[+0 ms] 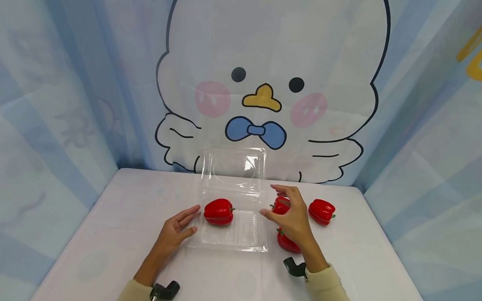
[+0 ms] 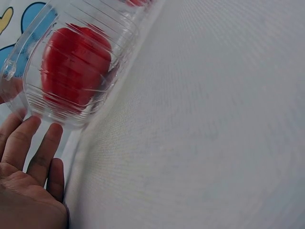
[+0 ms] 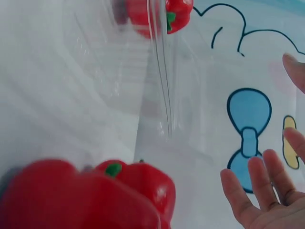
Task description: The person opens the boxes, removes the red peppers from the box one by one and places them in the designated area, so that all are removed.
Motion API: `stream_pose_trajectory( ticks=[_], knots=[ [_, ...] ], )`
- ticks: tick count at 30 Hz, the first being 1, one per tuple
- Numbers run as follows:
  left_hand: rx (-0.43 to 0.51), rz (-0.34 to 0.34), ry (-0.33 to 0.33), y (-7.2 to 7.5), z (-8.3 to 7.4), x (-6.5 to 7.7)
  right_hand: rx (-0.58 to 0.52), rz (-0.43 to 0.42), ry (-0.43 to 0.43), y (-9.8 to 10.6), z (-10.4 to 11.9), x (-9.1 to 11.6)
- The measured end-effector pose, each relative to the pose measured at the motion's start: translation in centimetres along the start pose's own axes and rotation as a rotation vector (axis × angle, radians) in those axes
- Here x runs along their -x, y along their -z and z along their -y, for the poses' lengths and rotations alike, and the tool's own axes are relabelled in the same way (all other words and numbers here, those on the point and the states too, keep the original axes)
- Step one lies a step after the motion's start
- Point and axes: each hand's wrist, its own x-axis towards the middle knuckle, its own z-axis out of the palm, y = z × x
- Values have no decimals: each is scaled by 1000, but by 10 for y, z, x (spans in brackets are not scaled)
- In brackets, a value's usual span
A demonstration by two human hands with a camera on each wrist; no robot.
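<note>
A clear plastic clamshell container [image 1: 235, 240] stands with its lid [image 1: 233, 167] raised at the back. One red bell pepper [image 1: 218, 212] lies in the base's left part. My left hand [image 1: 173, 234] is at the container's left side, fingers extended; in the left wrist view the fingertips [image 2: 55, 131] reach its wall. To the right of the container, my right hand [image 1: 295, 217] hovers with thumb and fingers spread apart, holding nothing. Beneath and around it are red bell peppers: one partly hidden behind the hand [image 1: 279, 205], one nearer the wrist [image 1: 287, 241], one farther right [image 1: 321, 212].
Everything lies on a white-covered table [image 1: 98, 234]. A curtain [image 1: 339, 54] with a cartoon chick rises behind the table's back edge, and pale blue curtains flank both sides. A dark wrist-worn device [image 1: 295, 267] sits by each sleeve.
</note>
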Motion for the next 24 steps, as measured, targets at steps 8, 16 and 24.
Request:
stream_pose_trajectory(
  ticks=[8, 16, 24],
  knots=[
    [6, -2, 7, 1, 0, 1, -92, 56, 28, -28, 13, 4],
    [8, -6, 3, 0, 1, 0, -113, 119, -24, -57, 23, 5],
    [9, -17, 19, -1, -1, 1, -101, 191, -33, -79, 27, 2]
  ],
)
